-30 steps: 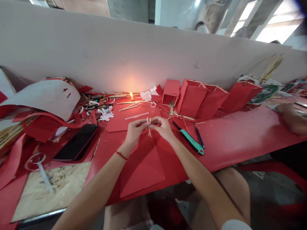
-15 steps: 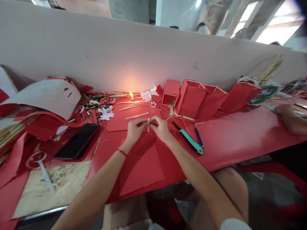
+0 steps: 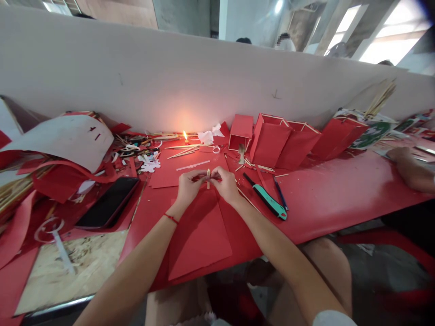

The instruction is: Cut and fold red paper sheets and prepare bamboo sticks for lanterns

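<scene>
Between the fingertips of my left hand [image 3: 190,185] and my right hand [image 3: 224,183] is a short pale wooden stick [image 3: 208,184], held upright; it may be more than one stick side by side. Both hands are closed in a pinch and meet at its middle, above the red table. A red paper sheet [image 3: 200,244] lies under my wrists, and another red sheet [image 3: 163,176] lies just beyond my fingers. On that farther sheet are a thin pale strip [image 3: 193,165] and several loose sticks [image 3: 183,151].
A lit candle [image 3: 185,138] burns near the wall. Red paper boxes with stick frames [image 3: 272,140] stand to its right. A green-handled tool [image 3: 270,201] and a blue pen [image 3: 281,194] lie right of my arm, a phone [image 3: 108,202] left. Another person's hand [image 3: 409,167] rests far right.
The stick between my fingertips looks turned slightly, and my fingers have shifted a little on it. The whole view has moved slightly; the things on the table stay in place.
</scene>
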The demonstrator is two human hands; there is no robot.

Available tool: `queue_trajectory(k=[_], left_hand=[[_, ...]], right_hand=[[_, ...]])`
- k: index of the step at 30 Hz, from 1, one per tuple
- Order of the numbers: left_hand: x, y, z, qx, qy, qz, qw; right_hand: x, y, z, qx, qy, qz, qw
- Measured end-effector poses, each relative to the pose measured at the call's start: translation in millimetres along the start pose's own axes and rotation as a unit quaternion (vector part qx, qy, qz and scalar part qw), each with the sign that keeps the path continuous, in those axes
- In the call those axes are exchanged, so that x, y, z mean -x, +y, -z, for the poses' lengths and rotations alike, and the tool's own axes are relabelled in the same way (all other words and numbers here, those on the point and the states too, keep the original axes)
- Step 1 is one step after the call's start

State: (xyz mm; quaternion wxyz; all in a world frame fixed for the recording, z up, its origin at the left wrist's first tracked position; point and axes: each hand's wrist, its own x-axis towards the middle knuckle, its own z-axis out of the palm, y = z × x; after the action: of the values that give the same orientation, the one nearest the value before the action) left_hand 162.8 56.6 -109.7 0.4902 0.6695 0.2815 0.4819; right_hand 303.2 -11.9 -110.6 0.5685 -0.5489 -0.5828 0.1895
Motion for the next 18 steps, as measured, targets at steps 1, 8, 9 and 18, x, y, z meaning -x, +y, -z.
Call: queue_trajectory(k=[1,8,9,18], left_hand=[[0.1,0.1,0.1,0.000,-0.001,0.001,1.000],[-1.3,0.8,2.6,-0.004,-0.008,0.012,1.000],[-1.3,1.1,3.1,-0.006,-0.008,0.014,1.000],[0.8,-0.1,3.6,-0.027,-0.005,0.025,0.999]], right_hand=[[0.2,0.0,-0.1,0.002,0.001,0.000,1.000],[-0.3,1.9,-1.6,-0.002,0.005,-0.012,1.000],[-0.4,2.1,-1.8,-0.002,0.006,-0.016,1.000],[-1.5,5.8,-1.1,0.014,0.006,-0.032,0.999]])
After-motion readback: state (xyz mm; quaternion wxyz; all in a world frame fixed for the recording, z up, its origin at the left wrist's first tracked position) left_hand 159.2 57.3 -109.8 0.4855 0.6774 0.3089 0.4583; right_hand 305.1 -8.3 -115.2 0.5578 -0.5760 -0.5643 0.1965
